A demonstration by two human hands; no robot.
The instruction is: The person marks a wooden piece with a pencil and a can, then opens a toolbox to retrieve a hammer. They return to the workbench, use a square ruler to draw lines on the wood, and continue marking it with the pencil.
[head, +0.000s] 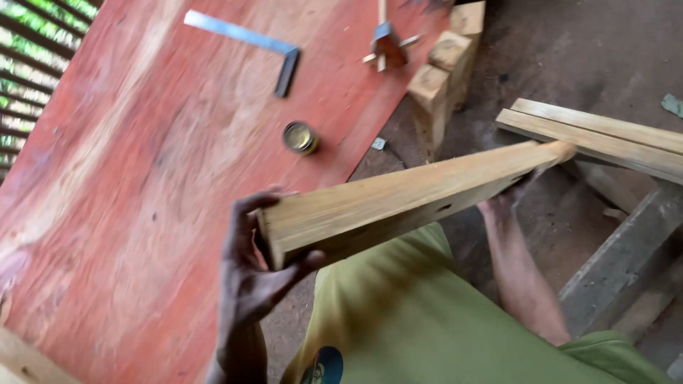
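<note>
A long pale wooden plank (413, 195) slants across the middle of the head view, above my green shirt. My left hand (249, 274) grips its near end, thumb below and fingers curled over the top edge. My right hand (506, 203) is under the plank near its far end, mostly hidden by the wood, so only the wrist and forearm show. A small slot shows in the plank's lower side face.
A reddish plywood sheet (142, 185) fills the left, with a metal try square (256, 46), a small round tin (300, 137) and a marking gauge (388, 46) on it. Short wood blocks (441, 71) stand at its edge. More planks (605, 139) lie at right over a dirt floor.
</note>
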